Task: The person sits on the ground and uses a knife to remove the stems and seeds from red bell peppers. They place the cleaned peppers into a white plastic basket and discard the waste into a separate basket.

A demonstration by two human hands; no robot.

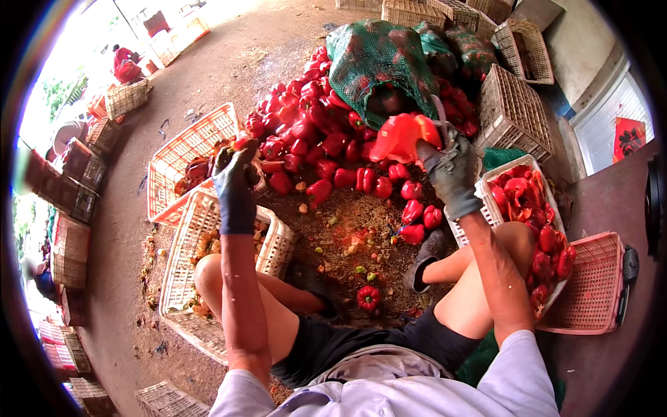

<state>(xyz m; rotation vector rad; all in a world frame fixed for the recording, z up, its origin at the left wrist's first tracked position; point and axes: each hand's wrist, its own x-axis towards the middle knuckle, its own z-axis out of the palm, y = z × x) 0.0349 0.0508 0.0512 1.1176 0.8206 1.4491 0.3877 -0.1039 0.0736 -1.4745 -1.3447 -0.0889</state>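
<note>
My right hand (448, 167), in a grey work glove, grips an opened red bell pepper (398, 138) above the heap. My left hand (234, 177), in a dark glove, is raised with bent fingers over the orange crate at the left; whether it holds something small there cannot be made out. Between and beyond my hands lies a heap of whole red bell peppers (307, 127). A green mesh sack (378, 57) of peppers rests on the heap, its mouth towards me. One whole red pepper (369, 297) lies between my feet.
A white crate (466, 229) of opened red peppers stands at my right, beside an empty pink crate (589, 292). At my left are an orange crate (195, 122) with dark red pieces and a cream crate (174, 292) with pepper cores. Seeds litter the floor. A person (125, 65) sits far off.
</note>
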